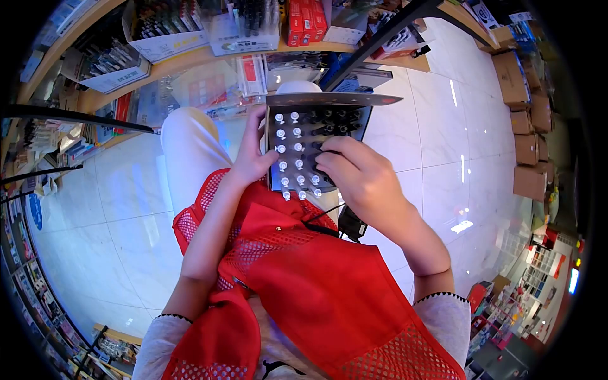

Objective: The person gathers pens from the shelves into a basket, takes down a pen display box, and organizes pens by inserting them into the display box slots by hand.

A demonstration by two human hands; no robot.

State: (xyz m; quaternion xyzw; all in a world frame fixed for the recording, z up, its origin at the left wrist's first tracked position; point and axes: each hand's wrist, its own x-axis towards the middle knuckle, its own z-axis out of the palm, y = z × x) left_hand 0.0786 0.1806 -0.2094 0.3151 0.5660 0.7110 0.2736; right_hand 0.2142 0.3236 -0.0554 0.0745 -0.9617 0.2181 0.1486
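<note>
An open box (pixel 273 177) of pens rests at my lap, its flap (pixel 335 99) raised along the far side. White-topped pens (pixel 298 133) stand upright in rows on the left and near side. Black-topped pens (pixel 329 128) fill the far right part. My left hand (pixel 254 152) is closed round the box's left wall, thumb over the edge by the white tops. Bent over the right side is my right hand (pixel 364 174), its thumb and fingers pinched on a pen among the dark tops; the fingers hide most of that pen.
Ahead, a wooden shelf (pixel 174 62) carries boxes of pens, a clear container (pixel 244 39) and red boxes (pixel 306 23). A black shelf post (pixel 380 45) slants at the upper right. Cardboard boxes (pixel 531 149) line the far right, across the tiled floor (pixel 443 136).
</note>
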